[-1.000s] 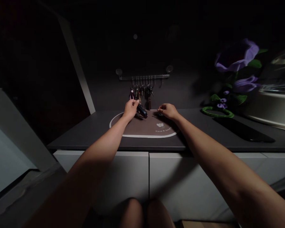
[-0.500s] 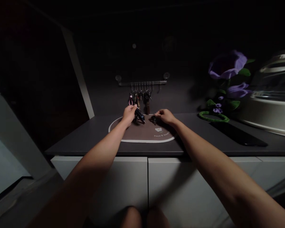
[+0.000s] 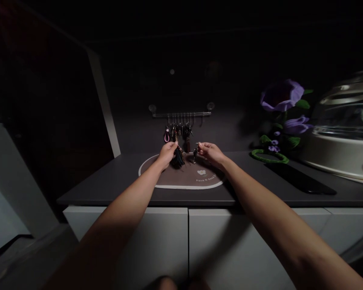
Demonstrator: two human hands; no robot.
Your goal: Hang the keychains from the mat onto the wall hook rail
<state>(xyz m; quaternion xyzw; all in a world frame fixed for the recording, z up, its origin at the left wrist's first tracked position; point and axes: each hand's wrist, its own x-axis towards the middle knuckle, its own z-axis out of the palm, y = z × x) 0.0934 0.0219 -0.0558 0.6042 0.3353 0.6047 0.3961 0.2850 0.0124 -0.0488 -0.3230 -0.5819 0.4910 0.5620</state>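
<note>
My left hand (image 3: 168, 154) is closed in a pinch on a dark bunch of keys (image 3: 178, 158), which hangs just right of its fingers over the brown mat (image 3: 175, 179). With thumb and fingertips together, my right hand (image 3: 210, 152) grips a smaller set of keys (image 3: 195, 155) that dangles to its left. The two bunches hang apart. Behind them a clear rail with hooks (image 3: 181, 114) is fixed to the dark wall, and several key sets (image 3: 186, 132) hang from it, one with a pink loop (image 3: 167, 135). My fingers partly hide what they grip.
Purple artificial flowers (image 3: 282, 96) with a green ring base (image 3: 269, 156) stand on the right of the dark countertop (image 3: 93, 183). Near them lie a flat black object (image 3: 301, 177) and a large cream appliance (image 3: 335, 151) with a clear cover. White cabinet doors (image 3: 157, 233) are below.
My right hand has lifted its small keys slightly off the mat, so they now dangle. My left hand's bunch now hangs more steeply down. The camera view has tilted up a little.
</note>
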